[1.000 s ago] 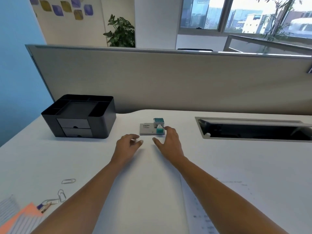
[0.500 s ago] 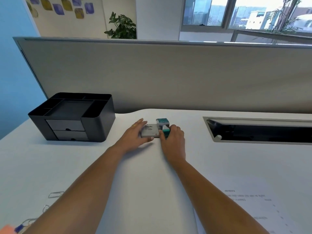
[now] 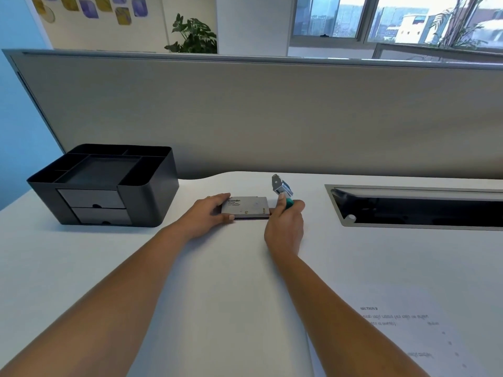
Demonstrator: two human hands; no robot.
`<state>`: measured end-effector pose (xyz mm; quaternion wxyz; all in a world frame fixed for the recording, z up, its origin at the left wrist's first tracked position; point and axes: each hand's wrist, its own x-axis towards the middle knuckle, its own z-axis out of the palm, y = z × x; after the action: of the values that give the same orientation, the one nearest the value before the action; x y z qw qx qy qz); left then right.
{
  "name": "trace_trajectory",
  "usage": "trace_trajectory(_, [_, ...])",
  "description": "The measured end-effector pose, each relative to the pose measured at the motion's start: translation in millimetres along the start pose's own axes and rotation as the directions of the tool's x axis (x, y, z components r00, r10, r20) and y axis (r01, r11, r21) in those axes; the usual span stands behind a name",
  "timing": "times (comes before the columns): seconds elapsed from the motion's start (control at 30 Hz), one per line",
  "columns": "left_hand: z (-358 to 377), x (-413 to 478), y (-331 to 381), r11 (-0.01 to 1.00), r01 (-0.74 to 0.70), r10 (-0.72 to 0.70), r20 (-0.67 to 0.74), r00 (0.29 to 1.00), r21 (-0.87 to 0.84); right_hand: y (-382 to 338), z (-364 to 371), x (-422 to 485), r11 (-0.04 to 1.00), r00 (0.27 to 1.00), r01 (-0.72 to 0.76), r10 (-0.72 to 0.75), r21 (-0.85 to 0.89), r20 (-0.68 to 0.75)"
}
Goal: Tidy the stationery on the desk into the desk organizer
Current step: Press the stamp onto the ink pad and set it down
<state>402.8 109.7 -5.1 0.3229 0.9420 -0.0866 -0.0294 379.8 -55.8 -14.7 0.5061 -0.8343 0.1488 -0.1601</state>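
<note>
A flat grey stamp pad box [image 3: 248, 206] lies on the white desk [image 3: 217, 281] near the partition. My left hand [image 3: 208, 214] grips its left end, thumb at the near edge. My right hand [image 3: 285, 225] is curled round the teal body of a small metal-and-teal tool [image 3: 282, 189], likely a stapler or staple remover, whose metal jaw points up and away, just right of the box. The black desk organizer [image 3: 152, 191] stands at the left, with open top compartments and two small drawers, both shut.
A grey partition [image 3: 272, 118] runs along the back of the desk. A recessed cable tray [image 3: 408, 227] opens in the desk at the right. A printed sheet of paper [image 3: 394, 322] lies at the near right.
Both hands reached forward to the items. My left hand took hold of the grey box. My right hand picked up the teal tool and tilted its metal end upward. The view moved closer.
</note>
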Motion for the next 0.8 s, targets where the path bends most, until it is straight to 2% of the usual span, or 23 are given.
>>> trace_trajectory(0.27, [-12.9, 9.7, 3.1, 0.993, 0.061, -0.055, 0.057, 0.997, -0.105, 1.4, 2.0, -0.5, 0.999, 1.0, 0.006, -0.005, 0.037, -0.022])
trace_trajectory(0.47, [-19.1, 32.4, 12.4, 0.971, 0.139, -0.168, -0.142, 0.975, -0.196, 1.6, 3.7, 1.8, 1.0, 1.0, -0.008, 0.008, 0.024, -0.024])
trace_trajectory(0.57, [-14.2, 43.3, 17.6, 0.966, 0.209, -0.241, -0.239, 0.941, -0.15, 2.3, 4.9, 2.6, 1.0, 1.0, -0.019, 0.019, 0.011, -0.022])
trace_trajectory(0.63, [-8.7, 46.4, 19.3, 0.951, 0.247, -0.293, -0.291, 0.911, -0.185, 3.4, 5.4, 2.8, 1.0, 1.0, -0.013, 0.013, 0.004, -0.025])
trace_trajectory(0.7, [-2.0, 45.6, 19.1, 0.933, 0.249, -0.325, -0.315, 0.891, -0.258, 4.1, 5.4, 3.0, 1.0, 1.0, -0.005, 0.005, 0.004, -0.029])
trace_trajectory(0.8, [7.5, 32.9, 16.5, 0.938, 0.19, -0.288, -0.344, 0.894, -0.29, 3.8, 4.9, 2.8, 1.0, 1.0, 0.008, -0.007, 0.021, -0.026])
